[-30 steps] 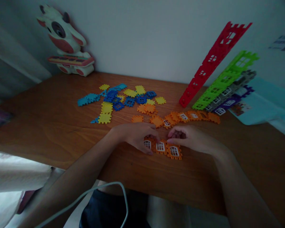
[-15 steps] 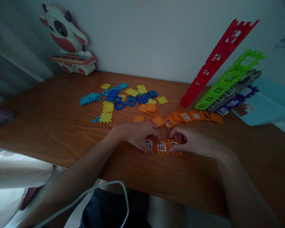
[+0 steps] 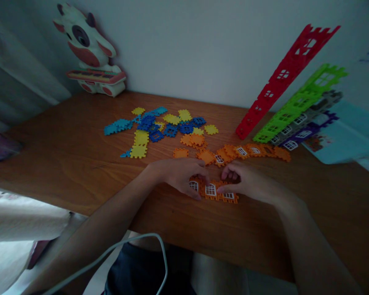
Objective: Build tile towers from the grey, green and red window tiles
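Three orange building tiles with white window grilles lie in a row on the wooden table in front of me. My left hand (image 3: 186, 174) grips the left tile (image 3: 194, 185), its thumb at the near edge and its fingers over the far side. The middle tile (image 3: 210, 189) shows between my hands. On the right tile (image 3: 229, 196), the thumb of my right hand (image 3: 241, 180) presses near the seam with the middle tile. The other right fingers are curled behind the row. Whether the seam is fully interlocked I cannot tell.
More orange tiles (image 3: 206, 156) lie just behind my hands. Yellow tiles (image 3: 138, 151) and blue tiles (image 3: 171, 130) are scattered farther back. A tall red strip (image 3: 273, 84) and a green strip (image 3: 295, 104) lean at the right. A cow keyboard toy (image 3: 95, 78) stands back left.
My right thumb has slid left across the right tile to its seam, uncovering more of that tile. My left hand keeps its grip. The view has shifted slightly.
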Motion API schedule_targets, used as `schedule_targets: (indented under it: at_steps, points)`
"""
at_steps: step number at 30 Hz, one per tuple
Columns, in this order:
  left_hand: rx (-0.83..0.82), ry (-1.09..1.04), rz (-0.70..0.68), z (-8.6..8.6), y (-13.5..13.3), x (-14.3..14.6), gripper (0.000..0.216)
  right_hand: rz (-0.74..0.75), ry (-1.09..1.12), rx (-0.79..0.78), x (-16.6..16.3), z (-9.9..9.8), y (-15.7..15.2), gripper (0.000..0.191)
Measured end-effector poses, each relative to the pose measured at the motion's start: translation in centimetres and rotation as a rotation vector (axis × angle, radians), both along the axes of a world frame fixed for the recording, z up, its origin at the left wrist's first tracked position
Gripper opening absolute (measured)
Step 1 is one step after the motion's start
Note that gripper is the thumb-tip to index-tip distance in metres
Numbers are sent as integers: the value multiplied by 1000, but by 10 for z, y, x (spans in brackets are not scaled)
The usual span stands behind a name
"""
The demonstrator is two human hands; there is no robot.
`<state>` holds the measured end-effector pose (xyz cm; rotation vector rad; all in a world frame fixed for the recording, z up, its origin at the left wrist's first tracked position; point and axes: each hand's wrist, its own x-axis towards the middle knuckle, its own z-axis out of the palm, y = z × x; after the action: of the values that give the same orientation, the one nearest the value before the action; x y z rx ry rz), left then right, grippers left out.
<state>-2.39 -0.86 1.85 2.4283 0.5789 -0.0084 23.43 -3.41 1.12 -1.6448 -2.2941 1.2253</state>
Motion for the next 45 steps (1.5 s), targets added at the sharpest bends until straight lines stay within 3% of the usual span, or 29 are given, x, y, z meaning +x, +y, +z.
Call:
schedule_targets:
  at_steps: [7, 19, 25, 34, 40, 45]
  points:
    - [-7, 18, 5, 3, -1, 1, 42, -35, -113, 92, 0, -1, 3, 52]
    - [-111, -32, 131, -4, 4, 1, 46, -25, -70, 90, 4, -4, 5, 52]
    - [47, 21, 194, -6, 7, -2, 55, -28, -71, 99, 3, -3, 3, 52]
    - [-12, 114, 149, -2, 4, -3, 48, -48, -51, 81, 2, -4, 4, 49]
    - [51, 143, 102, 4, -1, -2, 44, -74, -89, 90, 1, -1, 2, 44]
    - [179, 280, 290, 8, -6, -1, 62, -124, -181, 113, 0, 1, -2, 48]
